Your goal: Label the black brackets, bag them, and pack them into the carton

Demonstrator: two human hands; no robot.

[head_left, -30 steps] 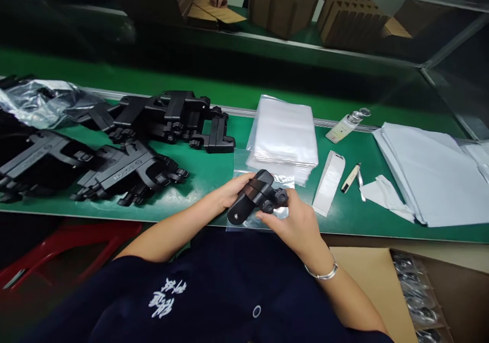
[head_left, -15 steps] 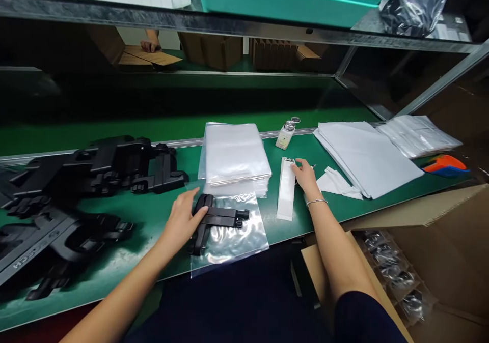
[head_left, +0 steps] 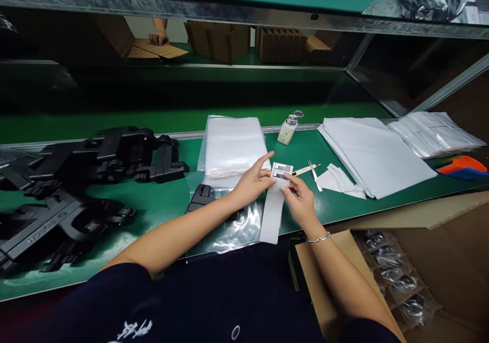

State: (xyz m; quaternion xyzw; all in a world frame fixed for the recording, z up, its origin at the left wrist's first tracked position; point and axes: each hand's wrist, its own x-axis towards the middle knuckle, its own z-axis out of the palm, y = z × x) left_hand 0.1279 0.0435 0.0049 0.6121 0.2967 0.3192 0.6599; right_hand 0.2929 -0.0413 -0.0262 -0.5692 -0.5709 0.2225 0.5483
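Both my hands are on a white label strip (head_left: pixel 272 213) with dark printed labels at its upper end. My left hand (head_left: pixel 252 181) is closed on the strip's left edge, its index finger pointing away. On the opposite edge, my right hand (head_left: pixel 300 199) pinches the strip near the labels. Below my left forearm, a black plastic bracket (head_left: pixel 201 195) lies on a clear plastic bag (head_left: pixel 250 228), partly hidden by the arm. Tweezers (head_left: pixel 315 176) and a slim pointed tool (head_left: pixel 303 170) lie just beyond my right hand.
Black plastic assemblies (head_left: pixel 76 210) cover the left side. Behind my hands are a stack of clear bags (head_left: pixel 235 144) and a pump bottle (head_left: pixel 288 129). White sheets (head_left: pixel 374 154) lie right, above an open carton (head_left: pixel 344 261). A metal shelf (head_left: pixel 229 20) crosses overhead; a person's hand (head_left: pixel 158 38) shows behind.
My left hand has left the black bracket and moved right to the label strip. My right hand has drawn the strip nearer and leftward, uncovering the tweezers and pointed tool.
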